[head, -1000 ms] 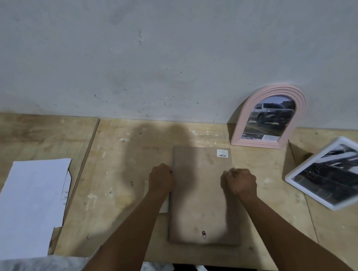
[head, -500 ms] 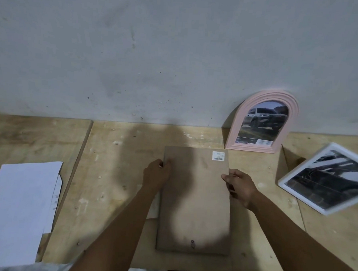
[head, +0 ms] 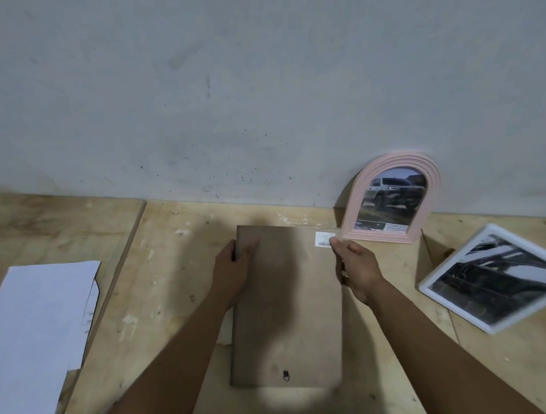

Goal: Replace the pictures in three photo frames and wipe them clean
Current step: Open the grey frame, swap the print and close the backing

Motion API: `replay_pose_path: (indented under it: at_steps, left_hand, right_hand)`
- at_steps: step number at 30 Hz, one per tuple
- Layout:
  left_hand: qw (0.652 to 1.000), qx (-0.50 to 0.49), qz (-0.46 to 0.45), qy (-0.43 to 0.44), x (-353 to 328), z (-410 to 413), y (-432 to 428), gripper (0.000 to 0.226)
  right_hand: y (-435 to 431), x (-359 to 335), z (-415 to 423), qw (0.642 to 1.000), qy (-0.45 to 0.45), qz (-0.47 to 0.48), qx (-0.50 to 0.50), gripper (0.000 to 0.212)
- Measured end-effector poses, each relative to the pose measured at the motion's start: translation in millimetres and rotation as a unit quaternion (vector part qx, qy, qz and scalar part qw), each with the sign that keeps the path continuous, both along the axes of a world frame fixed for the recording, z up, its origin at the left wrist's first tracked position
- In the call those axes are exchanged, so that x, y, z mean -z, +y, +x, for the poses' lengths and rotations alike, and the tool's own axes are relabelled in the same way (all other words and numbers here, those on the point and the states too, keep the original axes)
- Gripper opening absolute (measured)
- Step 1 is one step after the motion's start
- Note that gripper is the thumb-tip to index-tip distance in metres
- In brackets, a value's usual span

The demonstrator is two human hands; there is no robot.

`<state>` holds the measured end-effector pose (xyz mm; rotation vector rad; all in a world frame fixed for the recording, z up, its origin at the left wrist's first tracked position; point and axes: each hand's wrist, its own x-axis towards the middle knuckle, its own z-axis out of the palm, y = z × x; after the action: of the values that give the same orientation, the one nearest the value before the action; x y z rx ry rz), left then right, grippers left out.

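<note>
A: Holding anything, the hands?
B: Both grip the brown-backed frame, lying back-up on the counter: left hand curled over its left edge, right hand pinching the right edge by the barcode sticker.
A: Arms?
B: Both forearms reach forward to its far end. Pink arched frame leans on the wall beyond; white frame lies right

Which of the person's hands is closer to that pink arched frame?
Right. The right hand grips the board corner beside the pink frame; the left hand holds the opposite edge.
</note>
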<state>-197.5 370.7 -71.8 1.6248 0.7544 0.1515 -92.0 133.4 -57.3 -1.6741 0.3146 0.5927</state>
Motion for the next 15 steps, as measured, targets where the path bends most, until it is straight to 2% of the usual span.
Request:
replay_pose_path:
  at_steps: [3, 9, 12, 15]
  left_hand:
    - [1.000, -0.002, -0.024, -0.019, -6, -6, 3, 0.021]
    - [0.997, -0.001, -0.074, -0.034, -11, -11, 10, 0.016]
    - [0.996, -0.003, -0.082, -0.032, -18, -4, 11, 0.010]
    - [0.997, -0.031, -0.069, -0.019, -27, 10, 9, 0.031]
  right_hand:
    - [10, -7, -3, 0.999, -0.028, 0.030, 0.018, 0.032]
    - [11, -14, -13, 0.997, -0.043, 0.068, 0.000, 0.044]
    - [8, -14, -13, 0.996, -0.057, 0.073, -0.003, 0.033]
    - [7, -13, -13, 0.995, -0.065, 0.075, -0.004, 0.033]
